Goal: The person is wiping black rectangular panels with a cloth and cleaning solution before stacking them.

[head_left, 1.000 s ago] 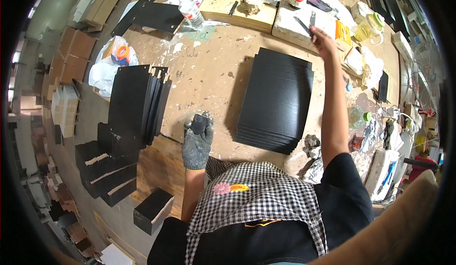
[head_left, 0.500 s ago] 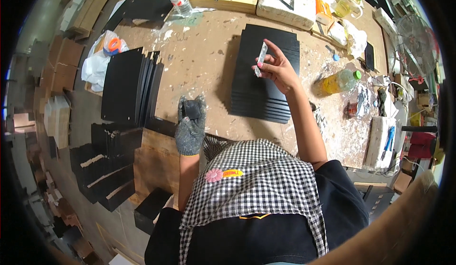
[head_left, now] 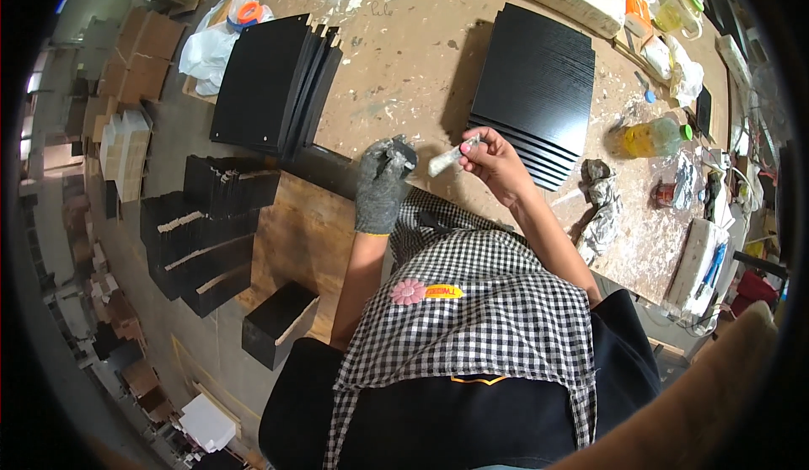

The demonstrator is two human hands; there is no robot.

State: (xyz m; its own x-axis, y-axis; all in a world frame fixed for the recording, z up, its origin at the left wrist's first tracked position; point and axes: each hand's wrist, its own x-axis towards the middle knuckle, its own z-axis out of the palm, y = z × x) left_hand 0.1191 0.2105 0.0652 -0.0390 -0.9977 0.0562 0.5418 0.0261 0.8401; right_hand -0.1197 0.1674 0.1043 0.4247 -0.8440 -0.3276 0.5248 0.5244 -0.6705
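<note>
At bench edge | right hand (head_left: 493,160) fingers pinch small tube (head_left: 448,159) | gloved left hand (head_left: 383,179) curled shut

Black panels (head_left: 535,82), grey glove (head_left: 381,185), checked apron (head_left: 472,301).

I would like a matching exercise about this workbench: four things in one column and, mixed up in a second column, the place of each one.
Things
1. small whitish tube
2. grey work glove
3. yellow plastic bottle with green cap
4. stack of flat black square panels

Places
A. lying on its side, right of the black stack
B. on the person's left hand
C. pinched in the bare right hand
D. on the bench beyond the right hand

Pairs: 1-C, 2-B, 3-A, 4-D
</note>
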